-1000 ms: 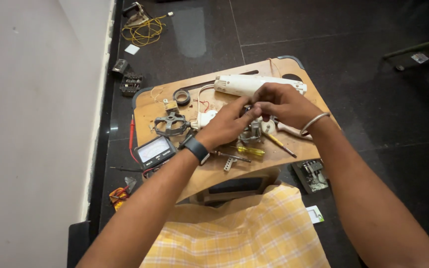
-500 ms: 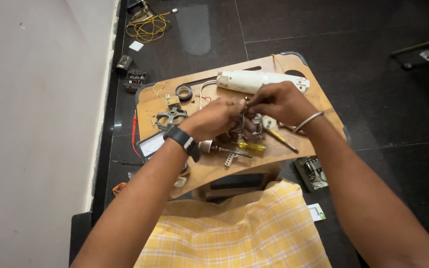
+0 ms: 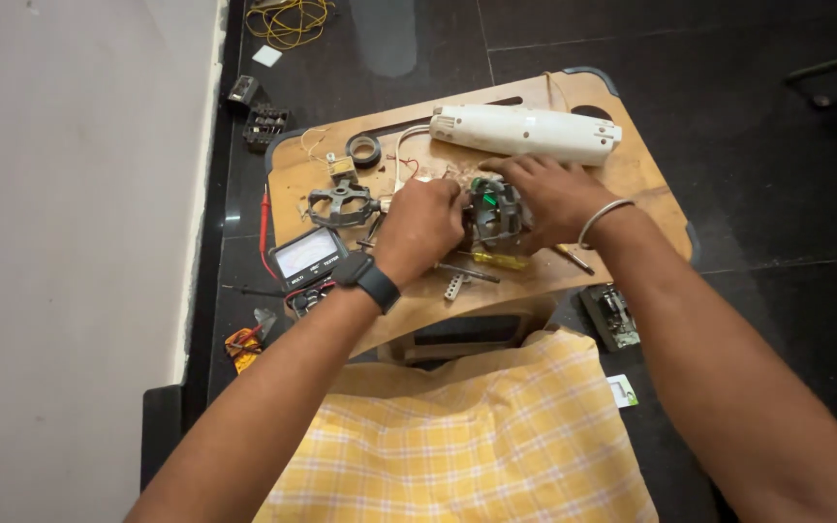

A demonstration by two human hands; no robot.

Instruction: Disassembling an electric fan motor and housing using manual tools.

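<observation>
Both your hands grip the small motor (image 3: 494, 211) in the middle of the frame: left hand (image 3: 420, 225) closed on one side, right hand (image 3: 554, 194) on the other. It could slip and knock the yellow screwdriver (image 3: 496, 260) off the wooden board (image 3: 632, 174), I think.

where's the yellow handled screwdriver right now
In the head view the yellow-handled screwdriver lies on the wooden board, just below the small motor held between the left hand and right hand.
</observation>
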